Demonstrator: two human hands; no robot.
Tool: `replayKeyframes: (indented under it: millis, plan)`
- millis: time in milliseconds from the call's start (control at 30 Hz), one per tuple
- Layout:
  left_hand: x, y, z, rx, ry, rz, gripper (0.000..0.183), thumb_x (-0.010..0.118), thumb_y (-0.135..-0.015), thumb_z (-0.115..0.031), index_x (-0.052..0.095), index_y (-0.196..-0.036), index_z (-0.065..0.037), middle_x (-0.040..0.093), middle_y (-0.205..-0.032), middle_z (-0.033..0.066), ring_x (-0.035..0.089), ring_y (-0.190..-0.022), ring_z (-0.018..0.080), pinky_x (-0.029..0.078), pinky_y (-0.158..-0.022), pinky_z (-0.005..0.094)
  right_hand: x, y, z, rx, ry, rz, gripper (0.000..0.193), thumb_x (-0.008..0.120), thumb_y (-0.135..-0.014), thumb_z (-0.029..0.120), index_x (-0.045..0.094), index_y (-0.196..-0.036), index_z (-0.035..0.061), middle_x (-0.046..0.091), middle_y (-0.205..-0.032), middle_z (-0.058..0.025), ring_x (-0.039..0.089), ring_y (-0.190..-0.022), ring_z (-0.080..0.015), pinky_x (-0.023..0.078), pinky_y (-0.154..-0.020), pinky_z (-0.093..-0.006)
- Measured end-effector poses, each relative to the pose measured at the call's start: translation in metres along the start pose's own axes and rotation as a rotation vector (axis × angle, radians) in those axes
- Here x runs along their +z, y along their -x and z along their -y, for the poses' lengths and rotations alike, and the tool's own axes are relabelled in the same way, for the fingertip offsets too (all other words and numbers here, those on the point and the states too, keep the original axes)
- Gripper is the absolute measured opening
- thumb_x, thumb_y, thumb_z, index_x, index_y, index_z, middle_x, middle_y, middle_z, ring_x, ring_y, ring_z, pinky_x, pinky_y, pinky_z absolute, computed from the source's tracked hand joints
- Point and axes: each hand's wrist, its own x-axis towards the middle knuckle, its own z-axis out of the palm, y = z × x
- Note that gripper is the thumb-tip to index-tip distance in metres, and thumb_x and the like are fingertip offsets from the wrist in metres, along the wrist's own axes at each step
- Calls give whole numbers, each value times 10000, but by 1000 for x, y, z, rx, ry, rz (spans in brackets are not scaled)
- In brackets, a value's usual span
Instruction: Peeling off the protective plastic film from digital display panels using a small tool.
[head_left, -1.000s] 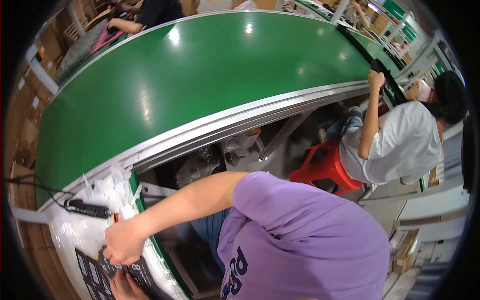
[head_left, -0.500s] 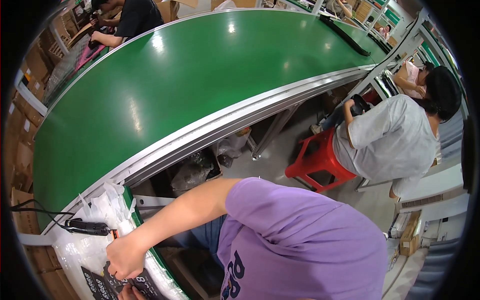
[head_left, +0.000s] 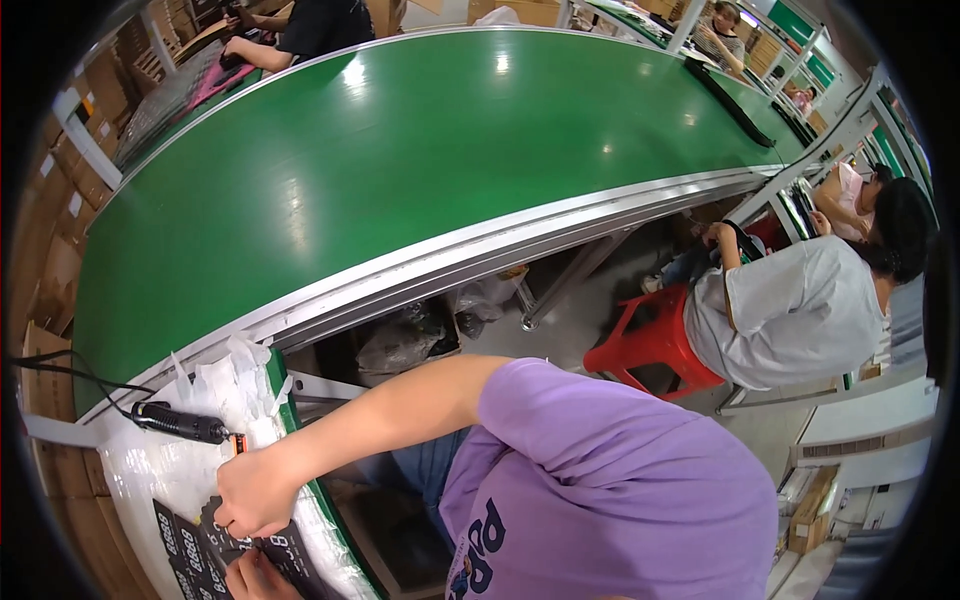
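The dark panels (head_left: pixel 175 548) lie at the near end of my white-covered bench (head_left: pixel 135 475), their long edges slanting from upper left to lower right, about in line with the bench's green edge (head_left: pixel 284 400); the lower ends run out of view. They look flat and black, with rows of pale number shapes across them; my hands hide part, so I cannot tell how many there are. My right hand (head_left: pixel 255 492) is curled, fingertips down on the panels, and my left hand (head_left: pixel 258 577) touches them with bent fingers just below; I cannot tell whether either grips anything. A black corded tool (head_left: pixel 180 422) lies toward the bench's far end, its orange tip near my right hand. Under the long green bench (head_left: pixel 420 140) beside me sit clear plastic bags (head_left: pixel 390 345), crumpled, their contents unclear. Closed cardboard boxes (head_left: pixel 60 225) stand stacked past that bench's left end.
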Motion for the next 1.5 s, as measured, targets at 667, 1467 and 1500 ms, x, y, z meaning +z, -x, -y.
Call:
replayKeyframes:
  millis: [667,1467,1500]
  plan:
    - [-3,-2,-1,-30,70,59,158,738,-931,-166,761,-1048,-62,732,-1004,125,696,-912,325,549,-796,397,9,-1,-2,24,2,40,253,637,-833,382,708,-792,143,701,-850,-18,702,-710,-321,546,-600,-467]
    - [-3,-1,13,16,-73,232,203,655,-963,-254,711,-1028,-70,696,-1004,147,676,-883,364,538,-775,444,4,1,-4,120,22,-43,242,709,-758,335,678,-725,97,646,-814,-62,683,-644,-312,532,-550,-443]
    - [-3,2,16,-26,-47,235,195,659,-959,-247,700,-1022,-67,693,-994,144,673,-884,364,538,-767,449,2,-3,0,122,20,-50,242,709,-758,335,678,-725,97,646,-814,-62,683,-644,-312,532,-550,-443]
